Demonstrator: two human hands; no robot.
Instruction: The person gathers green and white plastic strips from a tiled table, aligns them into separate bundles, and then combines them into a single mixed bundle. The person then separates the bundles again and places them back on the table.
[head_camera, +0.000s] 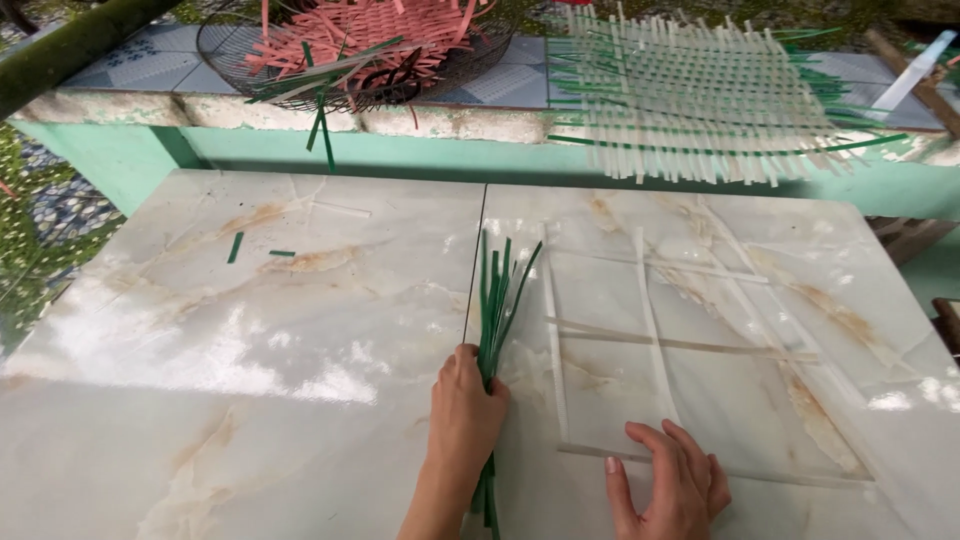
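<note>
We see a bundle of thin green strips (496, 300), flat and glossy, fanned at the far end, lying on the marble-look table (250, 330) by the tile seam. Left hand (465, 405) clenched around the bundle. Right hand (670, 485) released, flat on translucent white strips (650, 330) (about six, laid as a loose grid). Woven mat (690, 95) and wire basket (215, 45) sit on the ledge.

Your left hand (465, 405) rests on a bundle of strips (497, 310) at the middle of the worktop (250, 330). Just right of it, your right hand (668, 487) presses a loose grid of strips (650, 340). Behind, on the ledge (450, 120), a wire basket (350, 50) sits left and a woven mat (700, 90) right.
</note>
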